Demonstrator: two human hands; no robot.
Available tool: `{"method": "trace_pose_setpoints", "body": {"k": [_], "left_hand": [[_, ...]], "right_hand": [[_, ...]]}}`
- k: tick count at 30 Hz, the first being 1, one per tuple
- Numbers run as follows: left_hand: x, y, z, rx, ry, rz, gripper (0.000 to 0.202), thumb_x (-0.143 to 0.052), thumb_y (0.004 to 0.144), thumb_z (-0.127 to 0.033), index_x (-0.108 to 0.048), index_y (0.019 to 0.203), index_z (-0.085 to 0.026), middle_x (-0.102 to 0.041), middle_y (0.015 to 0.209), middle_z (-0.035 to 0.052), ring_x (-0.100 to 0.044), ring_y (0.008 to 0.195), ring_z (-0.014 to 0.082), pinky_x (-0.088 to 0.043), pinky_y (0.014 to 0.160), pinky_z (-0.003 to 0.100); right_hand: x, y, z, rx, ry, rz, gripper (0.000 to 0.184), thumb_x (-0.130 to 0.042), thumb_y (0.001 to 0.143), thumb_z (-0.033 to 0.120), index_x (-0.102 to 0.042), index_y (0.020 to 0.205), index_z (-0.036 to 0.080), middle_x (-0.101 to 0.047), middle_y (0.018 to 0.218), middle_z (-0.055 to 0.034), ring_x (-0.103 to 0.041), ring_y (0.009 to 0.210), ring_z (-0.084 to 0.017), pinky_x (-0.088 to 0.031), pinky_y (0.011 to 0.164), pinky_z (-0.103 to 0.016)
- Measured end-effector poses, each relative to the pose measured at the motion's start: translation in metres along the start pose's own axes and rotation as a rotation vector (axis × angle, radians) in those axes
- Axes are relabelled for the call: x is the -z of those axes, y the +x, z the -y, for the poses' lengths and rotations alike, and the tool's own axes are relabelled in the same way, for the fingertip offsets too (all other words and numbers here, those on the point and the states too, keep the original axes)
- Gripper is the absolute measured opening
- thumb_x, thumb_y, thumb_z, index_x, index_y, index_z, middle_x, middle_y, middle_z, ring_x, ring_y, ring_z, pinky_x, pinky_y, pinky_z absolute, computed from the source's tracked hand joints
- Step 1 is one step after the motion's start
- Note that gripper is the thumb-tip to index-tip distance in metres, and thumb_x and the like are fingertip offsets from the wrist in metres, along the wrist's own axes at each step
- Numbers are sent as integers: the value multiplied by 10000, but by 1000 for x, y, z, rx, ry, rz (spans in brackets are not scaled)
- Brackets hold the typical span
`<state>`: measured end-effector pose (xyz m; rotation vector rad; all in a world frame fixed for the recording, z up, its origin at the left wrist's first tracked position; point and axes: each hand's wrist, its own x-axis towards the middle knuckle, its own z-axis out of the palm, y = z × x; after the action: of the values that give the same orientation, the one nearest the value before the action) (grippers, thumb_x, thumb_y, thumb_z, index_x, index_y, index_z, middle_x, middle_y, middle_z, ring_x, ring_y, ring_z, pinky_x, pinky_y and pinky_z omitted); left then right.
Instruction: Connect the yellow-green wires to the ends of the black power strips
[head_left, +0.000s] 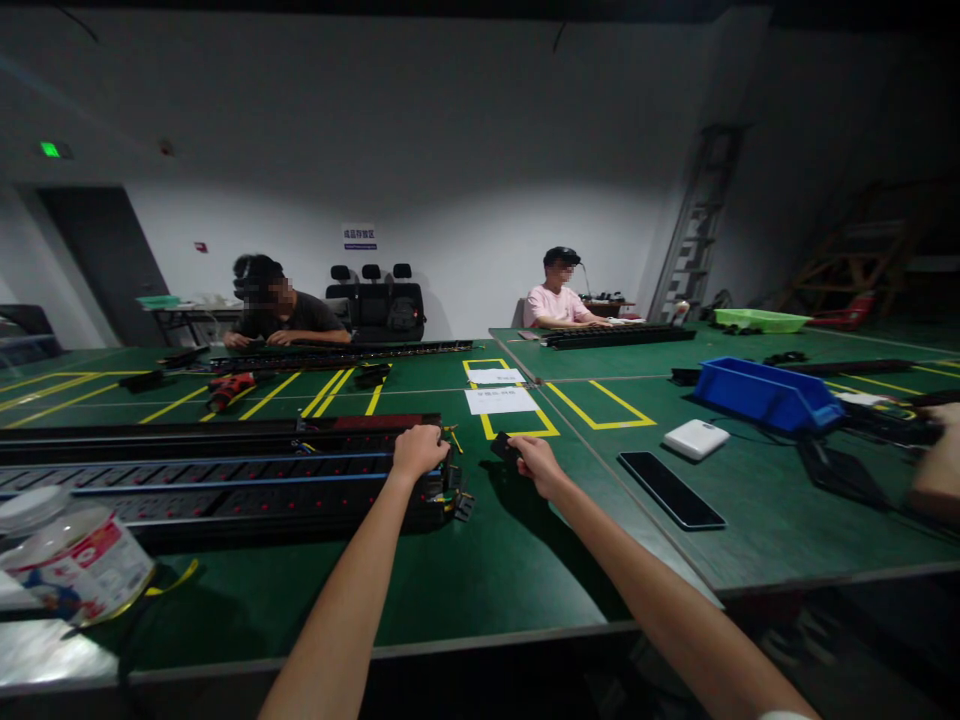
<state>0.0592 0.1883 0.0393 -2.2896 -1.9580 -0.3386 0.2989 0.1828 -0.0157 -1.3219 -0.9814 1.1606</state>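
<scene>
A long black power strip [225, 490] with blue edges and several sockets lies across the green table [480, 570] on my left. My left hand [418, 450] rests closed on top of its right end, where coloured wires [454, 480] stick out. My right hand [534, 462] is just to the right of that end, fingers curled round a small black part [505, 446] held above the table.
A black phone [670, 488] and a white power bank [696, 438] lie to the right, a blue bin [765, 393] beyond. A plastic jar [71, 560] lies near left. White papers [499, 398], a red drill [229, 388]. Two people sit at the far side; another person's arm [934, 470] at right edge.
</scene>
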Motion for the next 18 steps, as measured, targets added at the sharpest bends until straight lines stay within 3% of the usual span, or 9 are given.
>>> {"method": "trace_pose_setpoints", "body": {"k": [18], "left_hand": [[2, 0, 0, 1, -5, 12, 256, -513, 894, -366, -716, 912, -210, -756, 1003, 116, -722, 964, 293, -547, 839, 375]], "right_hand": [[1, 7, -6, -4, 9, 6, 184, -690, 770, 315, -652, 817, 141, -475, 485, 65, -416, 387, -64, -297, 370, -157]]}}
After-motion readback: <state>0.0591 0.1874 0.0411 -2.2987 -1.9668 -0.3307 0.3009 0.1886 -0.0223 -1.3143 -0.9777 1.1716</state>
